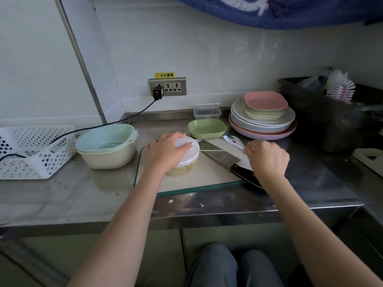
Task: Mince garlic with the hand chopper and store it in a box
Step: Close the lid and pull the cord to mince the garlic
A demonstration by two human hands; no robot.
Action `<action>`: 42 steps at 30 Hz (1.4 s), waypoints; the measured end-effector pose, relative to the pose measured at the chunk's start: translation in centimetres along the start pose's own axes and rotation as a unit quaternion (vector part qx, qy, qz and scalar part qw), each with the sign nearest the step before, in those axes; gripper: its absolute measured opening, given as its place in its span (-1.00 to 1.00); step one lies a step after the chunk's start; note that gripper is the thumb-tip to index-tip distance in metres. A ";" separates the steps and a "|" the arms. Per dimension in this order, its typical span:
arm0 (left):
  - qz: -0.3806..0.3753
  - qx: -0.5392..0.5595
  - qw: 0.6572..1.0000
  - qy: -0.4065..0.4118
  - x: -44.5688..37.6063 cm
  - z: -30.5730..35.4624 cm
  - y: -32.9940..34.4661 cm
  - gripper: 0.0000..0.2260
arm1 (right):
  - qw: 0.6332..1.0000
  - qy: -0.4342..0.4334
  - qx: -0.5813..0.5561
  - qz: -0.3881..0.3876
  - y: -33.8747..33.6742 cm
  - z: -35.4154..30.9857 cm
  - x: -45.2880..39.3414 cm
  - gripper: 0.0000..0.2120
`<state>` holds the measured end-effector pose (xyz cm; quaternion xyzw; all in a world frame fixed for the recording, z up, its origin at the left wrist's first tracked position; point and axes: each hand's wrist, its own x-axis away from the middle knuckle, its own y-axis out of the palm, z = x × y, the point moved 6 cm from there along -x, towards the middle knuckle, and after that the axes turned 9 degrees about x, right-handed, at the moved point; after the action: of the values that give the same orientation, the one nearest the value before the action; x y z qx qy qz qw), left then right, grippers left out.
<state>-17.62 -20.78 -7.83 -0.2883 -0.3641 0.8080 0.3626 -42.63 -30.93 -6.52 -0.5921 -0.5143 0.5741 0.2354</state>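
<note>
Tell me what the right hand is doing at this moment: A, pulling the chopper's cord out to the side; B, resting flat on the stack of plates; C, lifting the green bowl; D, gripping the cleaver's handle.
A: the right hand pinches the pull cord, stretched taut from the hand chopper, which the left hand holds down on the cutting board.

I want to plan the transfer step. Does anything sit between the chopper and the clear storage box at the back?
Yes. The green dish sits on the counter between the hand chopper and the clear box by the wall, so the straight path crosses it.
</note>
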 end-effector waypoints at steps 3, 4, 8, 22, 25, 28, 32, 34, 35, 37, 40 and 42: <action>-0.001 -0.016 1.000 0.001 -0.1 0.3 0.2 -0.63 | 0.996 -0.051 -0.027 0.062 -0.5 -5.1 2.2 -0.71; 0.000 -0.023 1.000 0.000 -0.1 0.1 0.2 -0.63 | 0.986 -0.133 -0.038 0.091 -0.7 -8.0 4.0 -0.70; -0.011 -0.029 1.000 -0.002 -0.3 -0.5 0.1 -0.62 | 0.962 -0.261 0.011 0.075 0.6 -7.6 4.6 -0.65; -0.006 -0.030 0.999 -0.010 -0.4 -0.6 -0.1 -0.61 | 0.997 -0.052 0.063 0.012 0.4 1.1 0.6 -0.67; -0.004 -0.039 0.999 -0.015 -0.6 -0.4 0.1 -0.62 | 0.998 -0.031 0.004 0.049 -0.4 -0.2 1.0 -0.67; -0.005 -0.039 0.999 -0.014 -0.4 -0.6 0.0 -0.63 | 0.950 -0.302 0.006 0.076 0.9 -8.5 7.2 -0.63; -0.013 -0.028 0.999 -0.011 -0.3 -0.7 -0.3 -0.62 | 0.982 -0.165 0.094 0.012 1.4 -3.1 3.3 -0.65; -0.010 -0.034 0.999 -0.012 -0.4 -0.7 -0.2 -0.61 | 0.996 -0.037 0.081 0.006 1.0 2.2 1.5 -0.63; -0.007 -0.036 0.999 -0.014 -0.4 -0.7 -0.1 -0.61 | 0.998 -0.004 0.056 0.017 0.7 3.0 1.4 -0.61; -0.004 -0.044 0.999 -0.012 -0.6 -0.5 0.1 -0.62 | 0.998 -0.038 0.020 0.040 0.7 0.3 2.6 -0.60; -0.010 -0.058 0.998 -0.005 -0.6 -0.4 -0.3 -0.62 | 0.967 -0.234 -0.001 0.097 0.6 -7.7 7.0 -0.59; -0.016 -0.055 0.998 -0.002 -0.6 -0.5 -0.6 -0.62 | 0.965 -0.246 0.045 0.074 -0.5 -6.9 5.7 -0.61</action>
<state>-16.69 -20.73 -7.51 -0.3005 -0.4129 0.7813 0.3589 -37.47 -23.58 -6.99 -0.4577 -0.4848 0.7404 0.0855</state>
